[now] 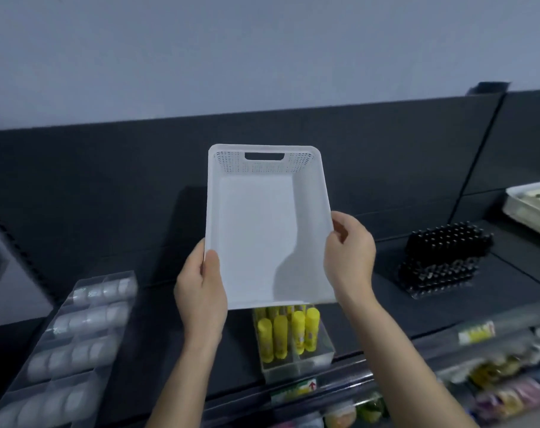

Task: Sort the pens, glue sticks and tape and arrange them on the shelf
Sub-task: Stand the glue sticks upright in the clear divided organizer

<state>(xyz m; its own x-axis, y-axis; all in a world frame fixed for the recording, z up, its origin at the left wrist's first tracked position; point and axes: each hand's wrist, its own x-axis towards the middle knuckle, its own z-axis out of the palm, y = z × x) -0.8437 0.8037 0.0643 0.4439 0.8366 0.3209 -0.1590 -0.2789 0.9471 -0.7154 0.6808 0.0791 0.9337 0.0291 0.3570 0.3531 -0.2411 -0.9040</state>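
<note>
I hold an empty white plastic basket (256, 230) in the air above the dark shelf (157, 319), tilted so its inside faces me. My left hand (201, 288) grips its near left edge, thumb inside. My right hand (349, 254) grips the near right edge. Under the basket's near end, yellow glue sticks (288, 330) stand upright in a clear box (312, 359). White tape rolls (86, 322) lie in rows in a clear divided tray at the left. Black pens (444, 254) are stacked in a clear holder at the right.
A white tray (528, 208) with pale contents sits at the far right of the shelf. Below the shelf's front edge, price labels (475, 333) and colourful goods (509, 384) fill a lower level. A dark back panel rises behind the shelf.
</note>
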